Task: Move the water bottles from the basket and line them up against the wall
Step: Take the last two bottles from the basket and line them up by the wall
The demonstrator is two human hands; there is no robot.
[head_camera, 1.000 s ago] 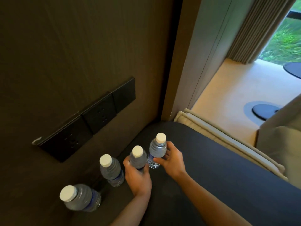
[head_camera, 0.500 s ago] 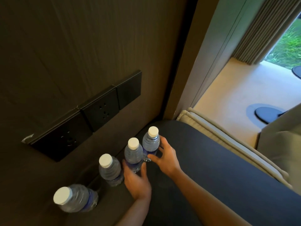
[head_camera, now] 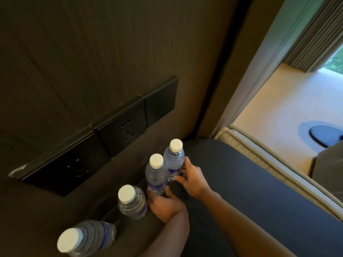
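Note:
Several clear water bottles with white caps stand in a row on a dark tabletop (head_camera: 250,182) along the dark wood wall (head_camera: 111,52). My right hand (head_camera: 191,177) grips the base of the farthest bottle (head_camera: 174,158). My left hand (head_camera: 165,204) holds the bottom of the second bottle (head_camera: 156,173), which touches the farthest one. A third bottle (head_camera: 132,203) stands just left of my left hand. The nearest bottle (head_camera: 87,238) stands at the bottom left. No basket is in view.
Black socket plates (head_camera: 118,130) sit on the wall just above the bottles. A beige cushion edge (head_camera: 259,151) borders the table's right side. Beyond it is a light floor with a dark round base (head_camera: 323,134) and curtains (head_camera: 311,39).
Both hands slid the two far bottles closer to the wall and against each other. The view shifted slightly to the left.

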